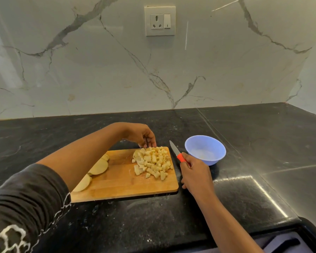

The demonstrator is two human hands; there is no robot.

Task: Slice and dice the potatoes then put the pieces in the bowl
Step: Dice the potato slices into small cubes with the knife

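Dice (153, 160) heaped at the board's (117, 185) right edge could spill short of the bowl (205, 149) if swept carelessly by the left hand (141, 136), its grasp unclear, while the right hand (192, 173) clamps the knife (175, 151).

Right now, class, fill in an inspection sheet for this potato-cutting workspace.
Surface: black stone countertop, wooden cutting board on it.
Job's things: diced potato piled on board's right; potato slices on its left; blue bowl right of board.
Clutter: nothing seen.
Hands: left hand fingertips at the pile's far edge; right hand grips knife, blade off the board.
Cables: nothing seen.
Surroundings: marble wall, wall socket, hob corner.
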